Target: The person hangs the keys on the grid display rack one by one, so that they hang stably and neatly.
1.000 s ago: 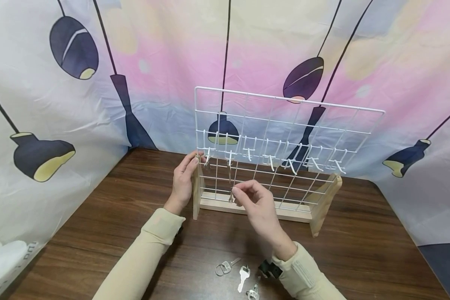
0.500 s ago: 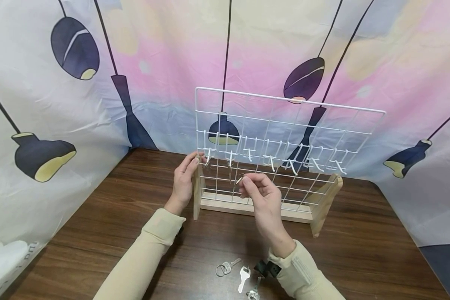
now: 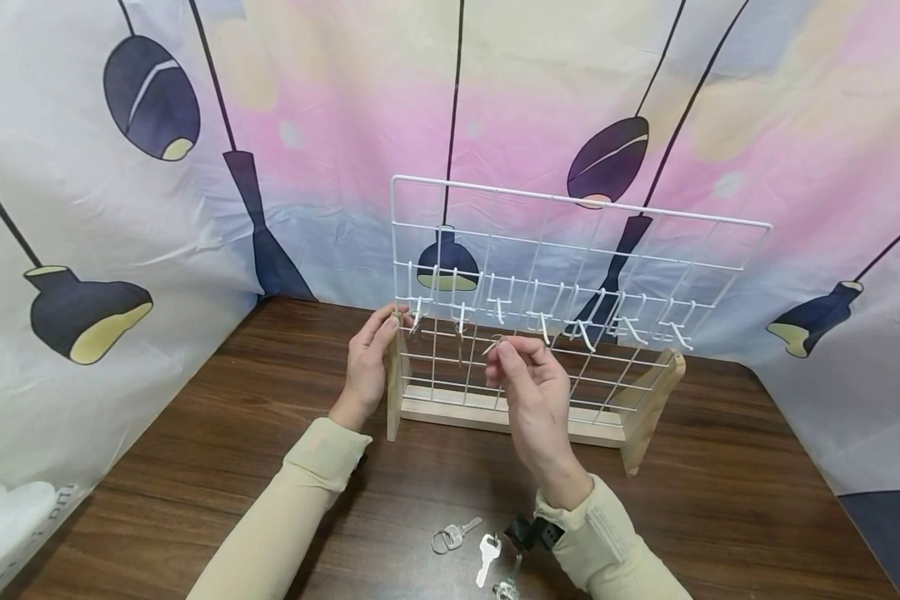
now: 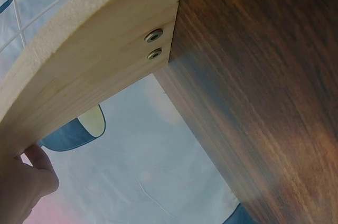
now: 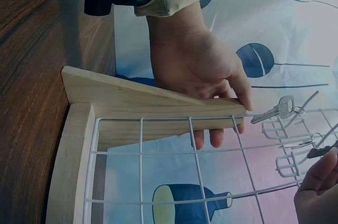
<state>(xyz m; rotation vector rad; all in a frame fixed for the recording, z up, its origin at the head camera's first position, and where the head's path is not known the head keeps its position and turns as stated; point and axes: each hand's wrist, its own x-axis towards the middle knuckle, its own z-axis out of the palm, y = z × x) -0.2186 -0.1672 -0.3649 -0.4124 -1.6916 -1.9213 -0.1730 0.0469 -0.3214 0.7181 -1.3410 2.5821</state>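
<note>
A white wire grid rack [image 3: 581,200] with wooden sides stands on the table, with several white hooks in a row. My left hand [image 3: 366,360] grips the top of its left wooden side panel [image 4: 100,71], thumb on the near face and fingers beyond. Between thumb and fingertips my right hand [image 3: 534,398] pinches a small key [image 3: 492,346], just below the third hook from the left [image 3: 499,310]. The right wrist view shows the pinched key as dark, mostly covered by the fingers. One silver key [image 5: 274,111] hangs on the leftmost hook, another [image 3: 461,346] on the second.
On the table [image 3: 217,450] near the front lie a key with a ring [image 3: 453,534], a flat silver key [image 3: 487,558] and a third key [image 3: 507,587] partly cut by the frame edge. A printed cloth [image 3: 330,100] hangs behind and around the table.
My right hand has moved up and to the right with the key, from beside the second hook's key to below the third hook. The left hand has stayed on the panel.
</note>
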